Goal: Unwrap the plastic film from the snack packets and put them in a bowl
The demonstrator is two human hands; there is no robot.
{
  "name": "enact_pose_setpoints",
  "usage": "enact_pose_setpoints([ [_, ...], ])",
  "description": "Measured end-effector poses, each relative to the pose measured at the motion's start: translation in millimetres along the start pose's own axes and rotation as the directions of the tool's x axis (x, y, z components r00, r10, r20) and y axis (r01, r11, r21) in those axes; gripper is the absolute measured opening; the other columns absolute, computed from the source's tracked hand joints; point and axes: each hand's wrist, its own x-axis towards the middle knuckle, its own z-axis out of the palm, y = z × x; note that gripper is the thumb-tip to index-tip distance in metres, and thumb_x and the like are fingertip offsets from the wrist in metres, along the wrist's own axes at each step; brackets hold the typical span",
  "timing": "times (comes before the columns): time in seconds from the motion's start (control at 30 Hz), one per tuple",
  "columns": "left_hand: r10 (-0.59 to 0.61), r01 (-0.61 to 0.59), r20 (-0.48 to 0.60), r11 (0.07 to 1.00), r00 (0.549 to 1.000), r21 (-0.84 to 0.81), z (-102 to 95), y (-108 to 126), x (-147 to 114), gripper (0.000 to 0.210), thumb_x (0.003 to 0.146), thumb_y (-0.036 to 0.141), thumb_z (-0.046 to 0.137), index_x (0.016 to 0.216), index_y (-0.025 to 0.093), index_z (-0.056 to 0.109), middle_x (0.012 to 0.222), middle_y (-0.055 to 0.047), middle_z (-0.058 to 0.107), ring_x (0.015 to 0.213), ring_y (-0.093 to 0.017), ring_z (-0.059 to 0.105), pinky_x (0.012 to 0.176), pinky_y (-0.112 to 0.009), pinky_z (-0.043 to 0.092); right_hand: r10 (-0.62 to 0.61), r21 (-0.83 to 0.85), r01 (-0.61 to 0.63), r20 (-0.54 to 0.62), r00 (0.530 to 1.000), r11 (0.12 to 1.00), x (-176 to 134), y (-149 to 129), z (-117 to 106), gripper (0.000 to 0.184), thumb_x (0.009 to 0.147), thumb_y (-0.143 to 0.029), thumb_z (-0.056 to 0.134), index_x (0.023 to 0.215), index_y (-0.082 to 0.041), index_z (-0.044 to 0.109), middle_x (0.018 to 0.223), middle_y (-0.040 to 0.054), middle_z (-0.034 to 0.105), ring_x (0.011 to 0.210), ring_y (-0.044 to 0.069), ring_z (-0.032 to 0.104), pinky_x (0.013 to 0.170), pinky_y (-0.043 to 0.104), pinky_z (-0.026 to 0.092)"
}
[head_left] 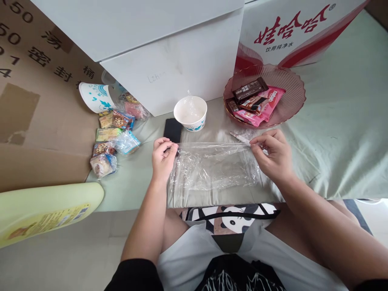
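A clear plastic bag (212, 167) is stretched flat between my hands, low over the cloth-covered table. My left hand (163, 157) pinches its upper left corner. At the upper right corner, my right hand (271, 155) grips the film between thumb and fingers. Just beyond the bag stands a white paper bowl (190, 115) with a blue pattern and some clear film inside it. A dark phone (172, 130) lies beside the bowl, near my left hand. Behind my right hand is a pink ribbed glass dish (295, 97) holding several wrapped snacks (256, 101).
On the left, several small snack packets (113, 137) lie below a tipped paper bowl (95, 97). A brown carton (39, 113), a white box (176, 60) and a red-and-white carton (291, 36) stand around the back. A yellow-green container (51, 210) is at lower left.
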Motion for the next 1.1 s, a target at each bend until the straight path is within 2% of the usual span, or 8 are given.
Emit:
enact_pose_setpoints([
  [0.37,-0.083,0.079,-0.012,0.977,0.996,-0.196,1.7,-0.9,-0.7,0.022,0.074,0.041,0.083,0.079,0.02,0.08,0.104,-0.006,0.057,0.091,-0.014,0.059,0.072,-0.022,0.052,0.0,0.014,0.0,0.037,0.999,1.0,0.1,-0.7,-0.7,0.009,0.083,-0.022,0.062,0.08,-0.025,0.07,0.08,0.004,0.058,0.069,0.017,0.054,0.06,0.033,0.048],
  [0.6,-0.167,0.15,-0.038,0.947,0.985,-0.285,2.6,7.4,-0.3,0.025,0.063,0.038,0.088,0.073,0.017,0.077,0.102,-0.004,0.056,0.079,-0.01,0.058,0.066,-0.022,0.052,0.016,0.03,-0.017,0.042,0.999,0.999,0.4,-1.0,0.7,0.007,0.081,-0.024,0.064,0.079,-0.024,0.07,0.08,0.0037,0.059,0.066,0.016,0.053,0.059,0.032,0.046],
  [0.7,-0.173,0.153,-0.04,0.939,0.984,-0.307,2.9,9.7,0.6,0.026,0.062,0.035,0.088,0.073,0.017,0.073,0.099,-0.003,0.058,0.075,-0.009,0.057,0.064,-0.022,0.051,0.093,0.089,-0.105,0.128,0.987,0.991,0.1,-1.3,-1.8,0.007,0.08,-0.029,0.067,0.077,-0.023,0.068,0.065,-0.0008,0.055,0.056,0.013,0.047,0.053,0.029,0.04],
  [0.8,-0.192,0.172,-0.024,0.924,0.981,-0.342,3.3,13.4,1.1,0.027,0.063,0.036,0.087,0.072,0.017,0.069,0.093,-0.002,0.061,0.071,-0.008,0.058,0.061,-0.021,0.049,0.212,0.357,-0.349,0.37,0.904,0.866,-0.1,0.2,-8.4,0.024,0.084,-0.045,0.067,0.078,-0.022,0.068,0.047,-0.0068,0.038,0.042,0.01,0.031,0.043,0.026,0.026],
  [0.87,-0.203,0.184,-0.012,0.911,0.979,-0.37,3.3,17.1,0.8,0.029,0.066,0.038,0.086,0.073,0.018,0.066,0.087,-0.001,0.064,0.067,-0.008,0.059,0.058,-0.02,0.047,0.185,0.524,-0.516,0.557,0.809,0.677,1.0,1.2,-14.0,0.037,0.084,-0.057,0.065,0.078,-0.021,0.069,0.041,-0.0094,0.029,0.036,0.008,0.022,0.039,0.025,0.02],
  [0.93,-0.232,0.22,0.016,0.894,0.973,-0.39,2.9,21.1,0.2,0.032,0.069,0.042,0.085,0.074,0.019,0.063,0.078,0.0,0.067,0.058,-0.007,0.057,0.05,-0.02,0.043,0.106,0.592,-0.603,0.66,0.743,0.535,3.4,1.3,-18.6,0.042,0.083,-0.062,0.064,0.08,-0.021,0.069,0.039,-0.0106,0.026,0.033,0.008,0.019,0.036,0.026,0.018],
  [1.0,-0.283,0.288,0.07,0.874,0.956,-0.392,2.1,24.6,-0.4,0.037,0.07,0.046,0.084,0.076,0.02,0.06,0.068,0.002,0.067,0.047,-0.006,0.052,0.042,-0.018,0.036,0.104,0.639,-0.594,0.633,0.767,0.489,6.9,0.6,-20.2,0.039,0.082,-0.062,0.066,0.08,-0.023,0.068,0.039,-0.0101,0.029,0.032,0.009,0.021,0.036,0.026,0.02],
  [1.1,-0.365,0.411,0.192,0.843,0.911,-0.347,1.5,27.5,-1.3,0.045,0.068,0.053,0.085,0.081,0.021,0.057,0.056,0.005,0.064,0.036,-0.006,0.047,0.035,-0.017,0.026,0.238,0.691,-0.475,0.416,0.878,0.545,12.3,0.6,-16.8,0.032,0.08,-0.057,0.07,0.074,-0.025,0.063,0.043,-0.0085,0.031,0.036,0.01,0.025,0.039,0.027,0.024],
])
